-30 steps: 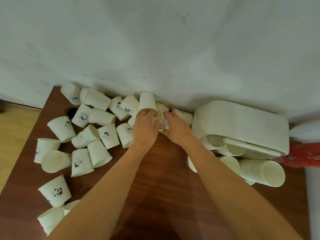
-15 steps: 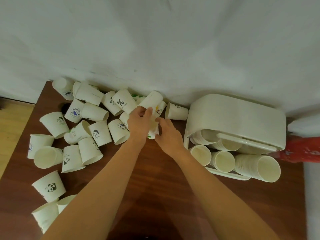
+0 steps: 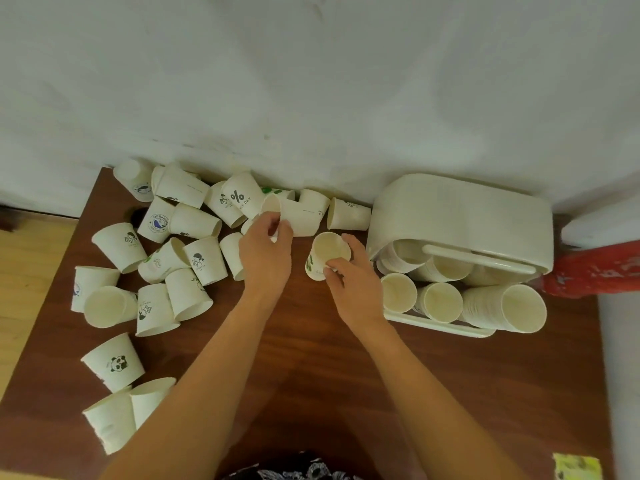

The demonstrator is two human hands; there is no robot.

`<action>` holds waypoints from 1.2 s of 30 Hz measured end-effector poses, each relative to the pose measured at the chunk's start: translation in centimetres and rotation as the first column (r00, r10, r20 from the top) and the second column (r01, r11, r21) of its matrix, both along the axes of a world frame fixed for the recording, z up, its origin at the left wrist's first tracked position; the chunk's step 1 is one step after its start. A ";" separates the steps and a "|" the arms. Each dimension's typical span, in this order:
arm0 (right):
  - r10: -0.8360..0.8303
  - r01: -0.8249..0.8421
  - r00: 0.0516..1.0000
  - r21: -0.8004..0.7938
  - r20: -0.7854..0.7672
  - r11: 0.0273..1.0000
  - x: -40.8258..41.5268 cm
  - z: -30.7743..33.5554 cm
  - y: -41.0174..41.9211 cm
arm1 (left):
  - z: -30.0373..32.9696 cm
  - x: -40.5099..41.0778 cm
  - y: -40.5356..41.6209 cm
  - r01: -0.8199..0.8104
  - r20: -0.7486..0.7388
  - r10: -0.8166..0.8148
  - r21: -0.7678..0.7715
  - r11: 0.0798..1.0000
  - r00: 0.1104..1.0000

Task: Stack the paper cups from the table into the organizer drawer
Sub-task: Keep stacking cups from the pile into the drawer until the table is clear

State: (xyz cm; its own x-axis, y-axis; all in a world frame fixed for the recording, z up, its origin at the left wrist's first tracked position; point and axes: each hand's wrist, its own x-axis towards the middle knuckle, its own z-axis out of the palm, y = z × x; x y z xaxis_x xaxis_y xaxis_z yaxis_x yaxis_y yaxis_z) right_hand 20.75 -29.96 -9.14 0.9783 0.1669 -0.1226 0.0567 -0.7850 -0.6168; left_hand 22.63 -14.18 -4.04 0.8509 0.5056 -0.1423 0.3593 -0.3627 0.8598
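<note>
Several white paper cups with small printed logos lie scattered over the left half of the brown table. My left hand grips a cup lying on its side near the wall. My right hand holds an upright cup by its rim, left of the white organizer. The organizer's drawer is pulled out and holds stacks of cups lying with their mouths toward me.
A white wall runs along the table's far edge. A red object lies right of the organizer. A yellow-green scrap sits at the table's near right corner. Wooden floor shows at the left.
My hands have drawn apart. The right hand has pulled one cup away toward the organizer, mouth up, while the left keeps hold of a cup near the wall.
</note>
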 end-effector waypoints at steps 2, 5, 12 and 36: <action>-0.045 0.044 0.999 0.044 0.008 0.998 -1.4 0.9 -1.1 | 1.1 -1.5 -0.7 0.048 0.026 -0.048 0.011 0.999 0.999; -0.147 0.148 0.989 0.064 -0.018 0.987 -3.4 2.9 -3.1 | 2.4 -3.8 -2.2 0.149 0.042 -0.153 0.076 0.986 0.987; -0.339 0.330 0.940 0.136 0.045 0.934 -7.1 6.0 -8.7 | 3.5 -6.8 -7.2 0.447 0.042 -0.472 0.257 0.857 0.881; -0.192 0.161 0.978 -0.296 -0.080 0.942 -6.3 2.0 -17.5 | -1.9 -5.6 -16.0 0.746 -0.287 -0.697 0.378 0.548 0.657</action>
